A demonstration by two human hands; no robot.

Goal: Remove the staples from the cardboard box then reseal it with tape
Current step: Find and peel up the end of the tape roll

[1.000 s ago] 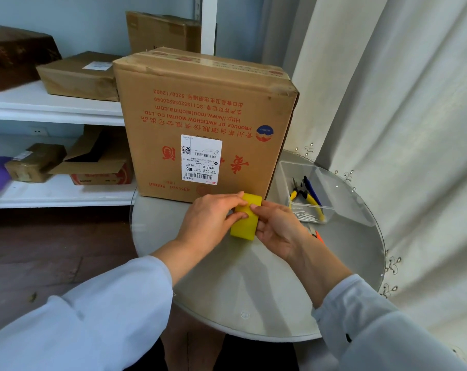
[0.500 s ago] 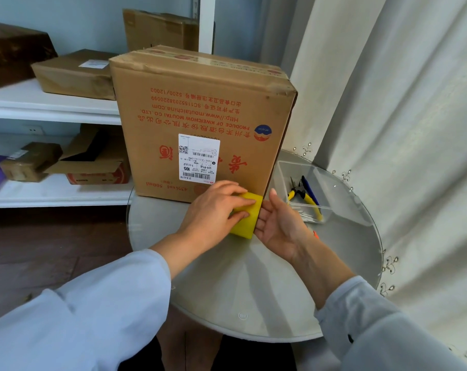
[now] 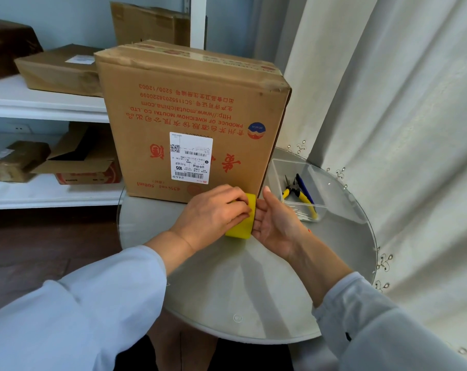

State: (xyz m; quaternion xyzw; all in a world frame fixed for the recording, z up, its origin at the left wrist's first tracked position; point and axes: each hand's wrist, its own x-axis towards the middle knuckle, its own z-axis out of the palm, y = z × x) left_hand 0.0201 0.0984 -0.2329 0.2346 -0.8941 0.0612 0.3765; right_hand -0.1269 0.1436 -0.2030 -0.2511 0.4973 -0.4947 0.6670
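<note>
Head view: cardboard box (image 3: 192,121) stands upright at the back of the round glass table (image 3: 253,290), print upside down, white shipping label (image 3: 191,157) on the face toward you. Top flaps closed, clear tape visible along the top seam (staples not discernible from here).

Your left hand (image 3: 213,214) sits on top of a yellow block (image 3: 241,222), probably a tape roll or dispenser but can't tell which, fingers curled over it and gripping. The block rests on the table just in front of the box's lower right corner, touching or nearly touching it.

Your right hand (image 3: 276,220) is beside the block on its right, palm turned inward, fingers straight and pressed together, fingertips against the block's edge. Thumb points up near the box corner.

Clear plastic tray (image 3: 278,167) sits right of the box, holding yellow-handled pliers (image 3: 298,195) and a blue-handled tool (image 3: 303,184).

White shelves (image 3: 39,103) on the left carry several more cartons (image 3: 58,69). A cream curtain (image 3: 401,129) hangs behind the table on the right.
</note>
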